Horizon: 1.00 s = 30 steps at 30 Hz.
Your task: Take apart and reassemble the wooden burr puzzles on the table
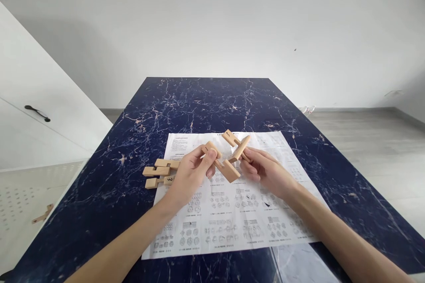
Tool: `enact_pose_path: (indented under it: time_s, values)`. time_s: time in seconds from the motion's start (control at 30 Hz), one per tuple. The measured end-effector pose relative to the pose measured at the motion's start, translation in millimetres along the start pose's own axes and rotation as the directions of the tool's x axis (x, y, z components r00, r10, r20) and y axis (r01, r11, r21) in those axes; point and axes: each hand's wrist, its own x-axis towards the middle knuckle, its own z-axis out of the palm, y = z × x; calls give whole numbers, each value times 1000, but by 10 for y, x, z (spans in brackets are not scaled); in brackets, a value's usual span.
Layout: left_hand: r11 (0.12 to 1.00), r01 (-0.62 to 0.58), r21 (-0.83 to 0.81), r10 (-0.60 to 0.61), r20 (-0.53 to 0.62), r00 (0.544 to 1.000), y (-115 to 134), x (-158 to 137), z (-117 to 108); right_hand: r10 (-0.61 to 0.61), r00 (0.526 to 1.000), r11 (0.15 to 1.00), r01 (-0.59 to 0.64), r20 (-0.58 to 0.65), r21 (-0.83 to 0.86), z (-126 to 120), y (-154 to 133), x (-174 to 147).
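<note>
**Two hands hold crossed wooden pieces above a printed sheet**

A white wall fills the upper half of the view, with grey floor (365, 141) showing to the right and a white cabinet (40, 110) with a dark handle (37, 113) on the left. Below them the desk (206, 101) — dark blue, veined like marble — runs away from the camera. On its near half lies a large white instruction sheet (232, 225), printed with rows of small diagrams and a block of text at its far left corner.

Both forearms come in from the bottom edge and meet over the sheet's far half. The left hand (189, 177) has its fingers (210, 155) curled, thumb and forefinger pinching the left end of one notched wooden bar (222, 164). The right hand (268, 172) pinches a second wooden bar (239, 148) between thumb and forefingers, its other fingers loosely folded beneath. The two bars touch and cross each other in the air, held just above the paper, between the two hands.

Just beside the left hand, at the sheet's left edge, a small cluster of loose wooden pieces (159, 171) rests partly on the desk and partly on the paper — one of them bears a handwritten 3. Well apart, on the floor left of the desk, lies one more wooden piece (43, 215).
</note>
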Motion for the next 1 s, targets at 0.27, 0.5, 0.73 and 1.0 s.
enact_pose_path:
  time_s: [0.27,0.5,0.73,1.0]
  values:
    - [995,47,84,-52,58,997,95,-105,125,42,997,999,-42,68,-5,-27,36,-2]
    - [972,232,-35,-234,-90,968,93,-113,202,28,996,999,-30,82,25,-17,14,-8]
    - [740,435,-512,-541,-70,838,219,-10,195,41,999,997,-42,9,69,8,-27,-3]
    - [963,194,-187,-187,58,981,104,-54,152,48,998,982,-40,-38,184,-41,-7,28]
